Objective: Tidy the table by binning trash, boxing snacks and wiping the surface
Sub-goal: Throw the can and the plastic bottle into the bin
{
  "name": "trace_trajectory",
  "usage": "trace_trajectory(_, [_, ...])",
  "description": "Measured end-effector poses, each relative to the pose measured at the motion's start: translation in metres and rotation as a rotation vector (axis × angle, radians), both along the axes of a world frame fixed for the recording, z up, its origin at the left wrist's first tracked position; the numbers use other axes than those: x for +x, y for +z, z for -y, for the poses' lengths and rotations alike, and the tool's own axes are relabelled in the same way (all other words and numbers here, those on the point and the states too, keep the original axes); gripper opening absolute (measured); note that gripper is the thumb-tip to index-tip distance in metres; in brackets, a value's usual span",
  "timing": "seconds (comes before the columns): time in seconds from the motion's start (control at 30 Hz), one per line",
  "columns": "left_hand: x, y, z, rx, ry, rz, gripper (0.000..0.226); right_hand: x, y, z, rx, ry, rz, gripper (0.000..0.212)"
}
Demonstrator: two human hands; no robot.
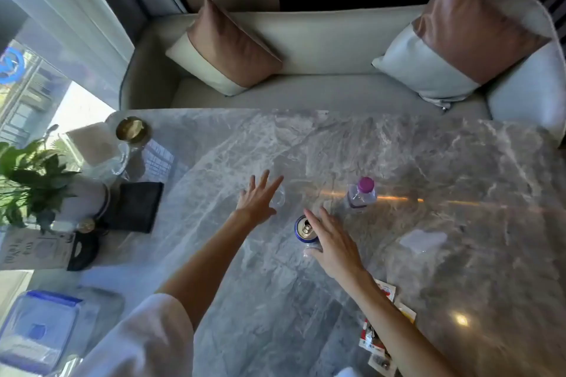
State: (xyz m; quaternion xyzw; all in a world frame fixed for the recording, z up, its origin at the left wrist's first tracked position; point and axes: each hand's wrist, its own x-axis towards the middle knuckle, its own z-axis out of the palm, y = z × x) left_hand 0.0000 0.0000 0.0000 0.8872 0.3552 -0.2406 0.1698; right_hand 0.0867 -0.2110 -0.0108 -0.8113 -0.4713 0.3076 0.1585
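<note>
On the grey marble table [352, 156], my left hand [258, 197] is stretched out with fingers spread, right beside a small clear cup [279, 196] that its fingertips partly cover. My right hand [332, 242] hovers with open fingers over a blue drink can [303, 228] with a silver top; it does not grip the can. A small water bottle with a purple cap [361, 193] stands upright just beyond the right hand. A crumpled clear wrapper [422, 240] lies to the right. Snack packets [378, 343] lie under my right forearm at the near edge.
A clear box with a blue lid [36, 330] sits at the near left corner. Along the left edge stand a potted plant [27, 180], a black folder [133, 206], a brass dish [132, 130] and a glass [113, 159]. A sofa with two cushions [306, 49] lies beyond the table.
</note>
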Motion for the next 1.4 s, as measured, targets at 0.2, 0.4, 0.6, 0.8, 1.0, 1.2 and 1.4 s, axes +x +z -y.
trace_trajectory(0.2, [0.008,-0.023,-0.003,-0.087,-0.116,-0.125,0.087,-0.006,-0.021,-0.01,-0.02,0.048,-0.033,0.085])
trace_trajectory(0.4, [-0.02,-0.029,0.01,-0.023,-0.056,-0.027,0.067,-0.009,-0.025,-0.014,0.068,-0.039,-0.137,0.07])
trace_trajectory(0.6, [-0.098,-0.036,0.04,-0.067,0.133,0.034,0.056,-0.023,-0.023,-0.002,0.181,-0.079,-0.136,0.067])
trace_trajectory(0.8, [-0.203,-0.028,0.07,-0.125,0.43,0.168,0.045,-0.046,-0.011,0.009,0.155,-0.225,-0.235,0.071])
trace_trajectory(1.0, [-0.329,0.005,0.095,-0.06,0.765,0.497,0.036,-0.13,0.017,0.011,0.212,-0.408,-0.602,0.064])
trace_trajectory(1.2, [-0.494,0.04,0.123,0.053,1.01,0.618,0.035,-0.275,0.043,-0.024,0.163,-0.319,-0.787,0.06])
trace_trajectory(1.4, [-0.656,0.071,0.169,0.216,1.446,0.592,0.039,-0.43,0.052,-0.071,0.026,-0.036,-0.965,0.058])
